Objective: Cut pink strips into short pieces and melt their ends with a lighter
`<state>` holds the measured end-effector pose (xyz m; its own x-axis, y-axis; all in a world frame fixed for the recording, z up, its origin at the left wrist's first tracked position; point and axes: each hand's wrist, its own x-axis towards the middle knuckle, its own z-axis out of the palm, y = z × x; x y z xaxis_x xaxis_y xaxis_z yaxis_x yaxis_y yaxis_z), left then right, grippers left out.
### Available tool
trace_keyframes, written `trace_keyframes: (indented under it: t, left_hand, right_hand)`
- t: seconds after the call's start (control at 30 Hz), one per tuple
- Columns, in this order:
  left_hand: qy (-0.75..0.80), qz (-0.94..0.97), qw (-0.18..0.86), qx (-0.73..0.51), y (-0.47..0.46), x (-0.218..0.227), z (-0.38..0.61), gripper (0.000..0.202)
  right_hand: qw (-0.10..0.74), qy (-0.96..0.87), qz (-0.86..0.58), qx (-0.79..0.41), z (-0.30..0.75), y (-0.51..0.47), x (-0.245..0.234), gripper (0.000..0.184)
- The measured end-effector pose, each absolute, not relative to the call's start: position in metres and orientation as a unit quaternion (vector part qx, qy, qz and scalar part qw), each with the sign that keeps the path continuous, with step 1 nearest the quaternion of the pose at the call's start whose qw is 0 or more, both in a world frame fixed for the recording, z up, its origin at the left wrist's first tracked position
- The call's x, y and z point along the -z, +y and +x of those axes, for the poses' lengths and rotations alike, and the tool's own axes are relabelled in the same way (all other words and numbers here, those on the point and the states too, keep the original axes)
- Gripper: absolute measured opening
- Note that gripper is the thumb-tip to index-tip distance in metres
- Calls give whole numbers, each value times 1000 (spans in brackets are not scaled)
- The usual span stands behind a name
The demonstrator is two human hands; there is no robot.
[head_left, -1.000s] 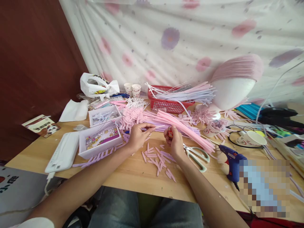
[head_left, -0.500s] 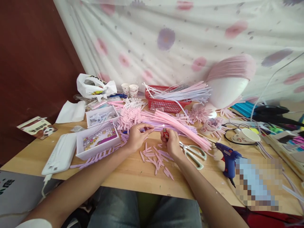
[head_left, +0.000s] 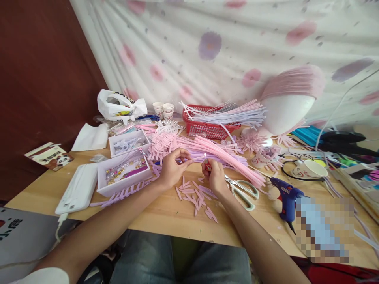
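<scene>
One pink strip (head_left: 198, 158), pinched between thumb and fingers of the left hand (head_left: 173, 167), free end near the small flame (head_left: 205, 155) of a lighter (head_left: 207, 165) gripped in the right hand (head_left: 216, 176); step apparently tip-heating, next move calling for steady, brief closeness.

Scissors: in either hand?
No, the scissors lie on the table, while the right hand holds a red lighter and the left hand a thin pink piece.
</scene>
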<state>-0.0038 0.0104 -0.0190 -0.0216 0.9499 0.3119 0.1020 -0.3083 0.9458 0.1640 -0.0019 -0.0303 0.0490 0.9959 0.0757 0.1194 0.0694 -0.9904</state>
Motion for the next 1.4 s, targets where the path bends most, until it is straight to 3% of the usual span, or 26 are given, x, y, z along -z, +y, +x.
trace_keyframes:
  t: [0.1, 0.23, 0.63, 0.9, 1.1, 1.4]
  left_hand:
    - [446, 595, 371, -556, 10, 17, -4, 27]
    - [446, 603, 368, -549, 10, 18, -5, 25]
    - [438, 588, 404, -547, 11, 19, -4, 26]
    - [438, 552, 447, -550, 13, 22, -4, 28]
    - [446, 516, 471, -559, 13, 23, -4, 33]
    - [445, 540, 446, -559, 14, 25, -4, 30]
  right_hand:
    - [540, -485, -515, -456, 163, 0, 30, 51]
    - [605, -477, -474, -426, 163, -1, 25, 39]
    - [598, -493, -491, -398, 163, 0, 27, 36]
    - [621, -441, -490, -424, 163, 1, 24, 51]
    - [513, -490, -503, -493, 163, 0, 30, 48]
    - [500, -503, -522, -474, 165, -3, 26, 37]
